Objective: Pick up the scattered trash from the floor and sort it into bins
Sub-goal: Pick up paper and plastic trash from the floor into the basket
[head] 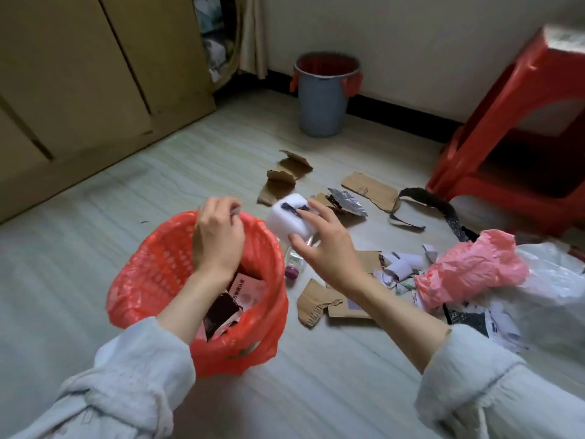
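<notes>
My right hand (pixel 329 245) grips a white foam block (pixel 286 217) with black marks, held just right of the near bin's rim. My left hand (pixel 218 236) hovers over the near bin (pixel 152 267), a basket lined with a red bag, and pinches a small pale scrap at its fingertips. Papers and dark wrappers lie inside that bin. A second bin (pixel 321 99), grey with a red liner, stands by the far wall. Scattered trash covers the floor to the right: cardboard pieces (pixel 367 185), a foil wrapper (pixel 348 201), torn papers (pixel 402 267), a small bottle (pixel 294 264).
A red plastic stool (pixel 512 122) stands at the right. A pink plastic bag (pixel 471 267) and a clear bag (pixel 557 280) lie at the right edge. Wooden cabinet doors (pixel 95 74) line the left side. A black strap (pixel 440 204) curls near the stool.
</notes>
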Demonstrator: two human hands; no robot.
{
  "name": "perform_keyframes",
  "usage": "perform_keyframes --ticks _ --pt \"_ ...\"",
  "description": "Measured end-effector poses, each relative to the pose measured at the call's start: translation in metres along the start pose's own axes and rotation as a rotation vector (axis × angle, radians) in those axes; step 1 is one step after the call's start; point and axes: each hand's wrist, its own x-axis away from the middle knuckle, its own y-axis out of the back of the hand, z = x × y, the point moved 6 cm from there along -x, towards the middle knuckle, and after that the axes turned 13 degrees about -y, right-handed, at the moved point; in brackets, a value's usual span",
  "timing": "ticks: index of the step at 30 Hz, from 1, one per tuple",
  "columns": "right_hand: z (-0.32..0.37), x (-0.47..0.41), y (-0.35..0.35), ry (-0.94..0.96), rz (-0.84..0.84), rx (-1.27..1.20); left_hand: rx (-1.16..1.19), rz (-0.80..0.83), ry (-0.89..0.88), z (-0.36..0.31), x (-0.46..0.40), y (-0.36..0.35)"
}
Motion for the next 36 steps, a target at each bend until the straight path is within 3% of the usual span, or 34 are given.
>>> perform_keyframes --ticks 3,5,7,10,19,22,28,36 --pt "0.035 -0.001 -0.029 -0.003 0.078 -0.113 -0.050 0.174 0.142 0.036 0.010 0.010" --pt "0.043 -0.002 -0.056 -0.049 0.236 -0.104 -0.053 0.280 0.185 0.049 0.016 0.013" --pt "0.039 0.001 -0.076 -0.086 0.398 -0.061 -0.039 0.251 0.231 0.052 0.018 0.021" --pt "0.022 0.006 -0.074 -0.112 0.457 -0.011 -0.035 0.175 0.254 0.046 0.019 0.029" --pt "-0.120 0.005 0.001 -0.391 0.303 0.170 0.088 0.412 -0.204 -0.061 0.045 -0.081" --pt "-0.191 0.006 0.013 -0.503 0.255 0.219 0.116 0.630 -0.376 -0.092 0.067 -0.151" --pt "-0.302 0.007 0.009 -0.579 0.283 0.358 -0.095 1.108 -0.583 -0.110 0.115 -0.265" --pt "-0.353 -0.043 -0.011 -0.508 0.171 0.432 -0.061 1.256 -0.487 -0.081 0.141 -0.340"
